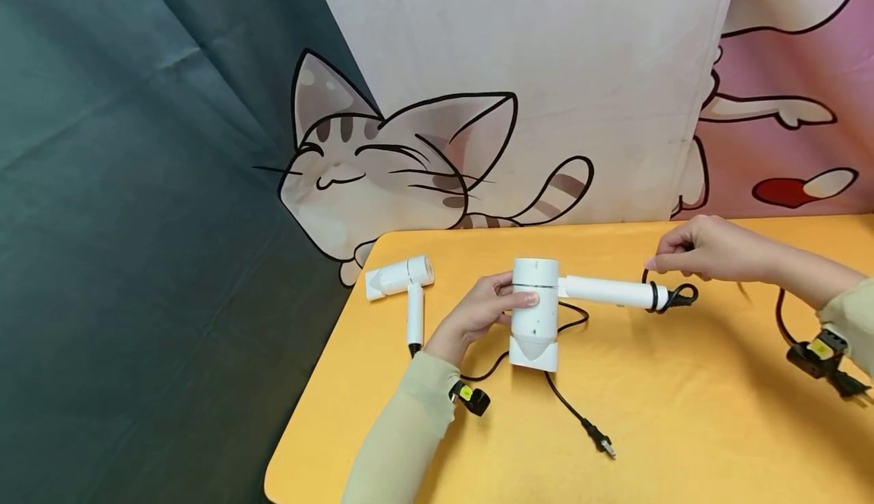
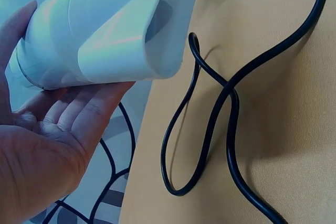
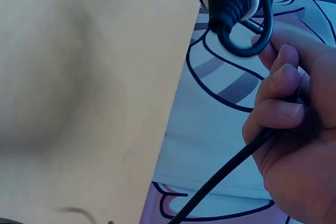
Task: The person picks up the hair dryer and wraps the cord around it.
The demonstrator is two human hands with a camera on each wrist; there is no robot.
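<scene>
My left hand (image 1: pixel 481 307) grips a white hair dryer (image 1: pixel 536 314) by its barrel, thumb across the front, fingers behind. In the left wrist view the fingers (image 2: pixel 97 108) lie under the dryer's flat nozzle (image 2: pixel 123 40). Its handle (image 1: pixel 608 291) points right, with the black cord (image 1: pixel 655 299) looped round the handle's end. To the right of that end, my right hand (image 1: pixel 717 250) pinches the cord. In the right wrist view, curled fingers (image 3: pixel 281 114) hold the cord (image 3: pixel 220 174) close to the loop around the cord's ribbed sleeve (image 3: pixel 226 6).
A second, smaller-looking white hair dryer (image 1: pixel 399 276) lies at the table's back left. A black cord with a plug (image 1: pixel 597 437) lies on the yellow table (image 1: pixel 683 428) in front. Another plug (image 1: pixel 850 384) shows below the right wrist. A cat-print curtain (image 1: pixel 573 79) stands behind.
</scene>
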